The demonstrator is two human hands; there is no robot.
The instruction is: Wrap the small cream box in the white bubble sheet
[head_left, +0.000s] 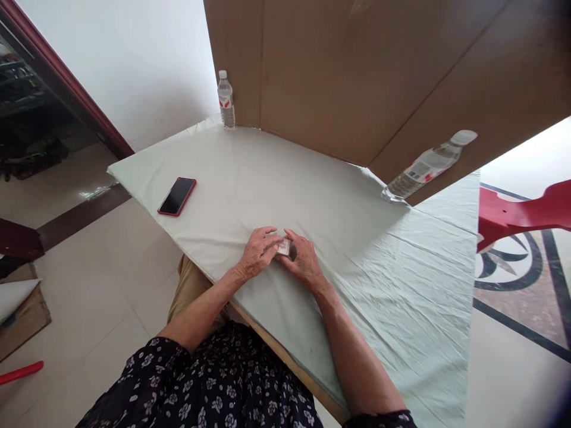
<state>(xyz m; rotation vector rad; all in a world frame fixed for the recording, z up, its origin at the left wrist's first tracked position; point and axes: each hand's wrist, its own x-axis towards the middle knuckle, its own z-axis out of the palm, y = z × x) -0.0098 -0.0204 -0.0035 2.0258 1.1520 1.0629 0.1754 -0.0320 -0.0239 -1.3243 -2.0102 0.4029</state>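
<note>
Both my hands meet near the front edge of the table (357, 249), which is covered with a pale green cloth. My left hand (256, 252) and my right hand (303, 258) are curled around a small pale flat stack, perhaps cards or paper (283, 246), held between them on the cloth. Most of the stack is hidden by my fingers. My forearms reach in from the bottom of the view over a dark flowered garment.
A red-cased phone (177, 196) lies face up at the table's left. One water bottle (226, 100) stands at the back left, another bottle (426, 166) at the right. A tall cardboard screen (357, 71) lines the back. A red chair (521, 214) stands at the right.
</note>
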